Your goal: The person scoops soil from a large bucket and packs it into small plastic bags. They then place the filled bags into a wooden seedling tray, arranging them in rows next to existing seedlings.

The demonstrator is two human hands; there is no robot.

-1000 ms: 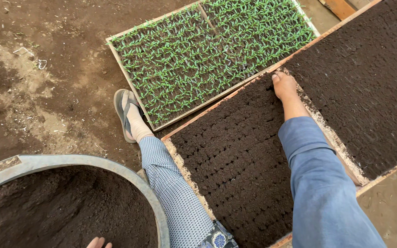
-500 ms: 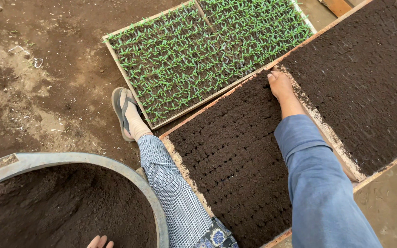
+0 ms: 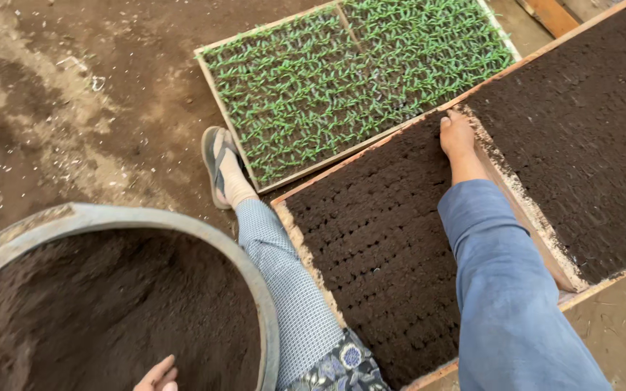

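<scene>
A worker seated on the bare earth floor (image 3: 74, 108) tends soil-block trays, seen from a head-worn camera. At lower left, a wide grey metal basin (image 3: 110, 217) is heaped with loose dark soil, and the left hand (image 3: 157, 376) rests on that soil at the frame's bottom edge; only a few fingertips show, so whether its fingers are open or closed cannot be told. Beside the basin a leg in checked trousers (image 3: 284, 289) stretches out to a sandalled foot (image 3: 222, 170), which lies just beside a wooden tray of green seedlings (image 3: 356, 80). To the right, the near tray of pressed soil blocks (image 3: 378, 246) lies under the blue-sleeved right arm, and the right hand (image 3: 458, 136) presses flat at its far corner against the wooden divider, fingers spread loosely and gripping nothing. A second tray of dark soil (image 3: 581, 130) sits beyond the divider at far right. The work appears to stand at levelling or firming the near tray's surface; a further move would likely call for even pressure that does not crush the block grid.
</scene>
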